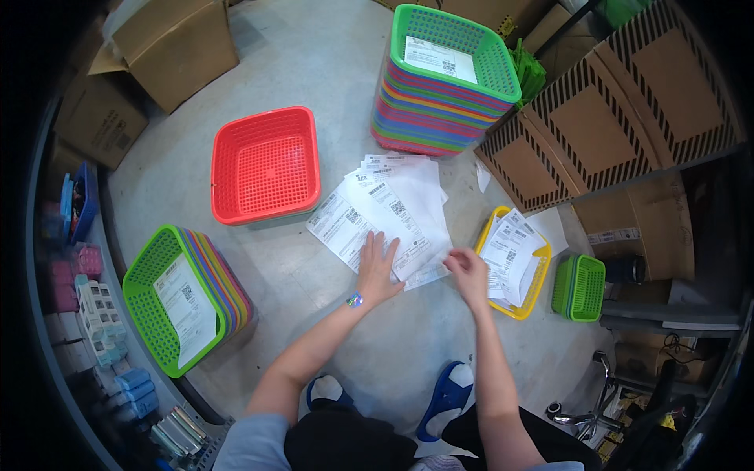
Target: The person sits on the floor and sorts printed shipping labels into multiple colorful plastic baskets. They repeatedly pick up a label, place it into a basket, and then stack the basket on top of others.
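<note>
A fanned pile of printed paper sheets (377, 206) with barcodes and square codes lies on the concrete floor before me. My left hand (377, 274) rests flat on the pile's near part, fingers spread, with a shiny sticker at the wrist. At the pile's near right corner, my right hand (469, 274) has thumb and forefinger pinched on the edge of a lower sheet (427, 274). Just right of that hand stands a yellow plastic basket (537, 282) holding more printed sheets (511, 253).
Beyond the pile stands a tall stack of coloured baskets (436, 112). A red basket (265, 165) and a green-topped stack (171, 235) are to the left. Small green baskets (578, 288) sit at right, near striped cardboard (612, 106). Shelving (97, 218) edges the left; a chair base (583, 415) is lower right.
</note>
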Motion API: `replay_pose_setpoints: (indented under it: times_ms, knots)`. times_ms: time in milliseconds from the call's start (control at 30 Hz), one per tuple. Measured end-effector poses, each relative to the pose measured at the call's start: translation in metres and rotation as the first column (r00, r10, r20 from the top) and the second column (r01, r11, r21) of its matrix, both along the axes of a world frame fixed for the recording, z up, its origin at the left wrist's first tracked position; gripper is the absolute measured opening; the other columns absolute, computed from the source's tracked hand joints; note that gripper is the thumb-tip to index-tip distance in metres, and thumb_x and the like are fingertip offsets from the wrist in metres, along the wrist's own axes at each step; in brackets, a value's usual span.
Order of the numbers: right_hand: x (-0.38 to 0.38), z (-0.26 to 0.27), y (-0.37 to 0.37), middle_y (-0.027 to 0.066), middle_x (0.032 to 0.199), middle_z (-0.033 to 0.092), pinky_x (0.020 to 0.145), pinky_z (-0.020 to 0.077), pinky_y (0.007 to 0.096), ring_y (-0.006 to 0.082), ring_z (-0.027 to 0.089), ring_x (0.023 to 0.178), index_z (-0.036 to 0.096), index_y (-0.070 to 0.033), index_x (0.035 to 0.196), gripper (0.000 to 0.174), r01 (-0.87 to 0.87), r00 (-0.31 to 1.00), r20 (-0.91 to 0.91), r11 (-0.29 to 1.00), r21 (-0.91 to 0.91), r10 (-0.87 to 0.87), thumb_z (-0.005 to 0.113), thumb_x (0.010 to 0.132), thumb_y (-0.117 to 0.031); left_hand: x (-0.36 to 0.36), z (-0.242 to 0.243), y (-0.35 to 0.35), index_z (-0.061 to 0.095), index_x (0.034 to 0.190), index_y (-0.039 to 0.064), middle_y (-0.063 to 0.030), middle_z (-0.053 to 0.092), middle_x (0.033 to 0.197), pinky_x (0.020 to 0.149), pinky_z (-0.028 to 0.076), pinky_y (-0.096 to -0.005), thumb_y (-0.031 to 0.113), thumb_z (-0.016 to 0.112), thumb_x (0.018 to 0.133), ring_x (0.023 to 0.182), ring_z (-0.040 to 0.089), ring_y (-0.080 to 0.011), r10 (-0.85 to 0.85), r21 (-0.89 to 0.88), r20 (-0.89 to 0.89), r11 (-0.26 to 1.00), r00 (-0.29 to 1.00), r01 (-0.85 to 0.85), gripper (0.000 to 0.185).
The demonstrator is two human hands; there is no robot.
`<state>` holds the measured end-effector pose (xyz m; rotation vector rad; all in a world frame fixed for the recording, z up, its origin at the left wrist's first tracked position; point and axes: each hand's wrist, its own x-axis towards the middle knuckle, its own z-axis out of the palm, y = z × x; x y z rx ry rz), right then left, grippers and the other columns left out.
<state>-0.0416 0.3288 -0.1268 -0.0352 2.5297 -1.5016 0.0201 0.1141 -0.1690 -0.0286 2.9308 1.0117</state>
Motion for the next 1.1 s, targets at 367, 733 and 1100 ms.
replay_pose_setpoints:
  times_ms: [367, 733, 1100]
  knots:
    - [0.001, -0.04, -0.141, 0.0243, 0.111, 0.055, 0.093, 0.0412, 0.0429, 0.0375, 0.053, 0.105, 0.057, 0.009, 0.104, 0.04, 0.206, 0.978, 0.01, 0.977, 0.051, -0.206, 0.074, 0.073, -0.01, 0.011, -0.014, -0.025, 0.03, 0.144, 0.007, -0.0257, 0.032, 0.143, 0.108, 0.033, -0.0494, 0.023, 0.082, 0.062, 0.135, 0.031, -0.0421, 0.054, 0.211, -0.354, 0.977, 0.934, 0.023, 0.098]
    - [-0.05, 0.008, 0.175, 0.0189, 0.115, 0.06, 0.089, 0.0495, 0.0383, 0.0298, 0.061, 0.101, 0.037, 0.002, 0.133, 0.075, 0.461, 0.884, -0.255, 0.819, 0.34, -0.392, 0.077, 0.07, 0.001, -0.011, -0.007, 0.011, 0.034, 0.143, 0.008, -0.02, 0.044, 0.136, 0.102, 0.041, -0.0455, 0.024, 0.078, 0.062, 0.129, 0.041, -0.0378, -0.172, 0.058, -0.302, 0.978, 0.937, 0.198, 0.093]
    - [-0.002, -0.011, 0.039, 0.0183, 0.097, 0.063, 0.084, 0.046, 0.0431, 0.0358, 0.06, 0.098, 0.064, -0.003, 0.096, 0.014, 0.288, 0.953, -0.244, 0.786, 0.547, -0.179, 0.061, 0.083, -0.009, -0.038, 0.0, -0.053, 0.042, 0.138, 0.01, -0.0223, 0.054, 0.124, 0.092, 0.048, -0.044, 0.013, 0.065, 0.065, 0.11, 0.055, -0.04, -0.294, 0.005, -0.097, 0.955, 0.951, 0.296, 0.076]
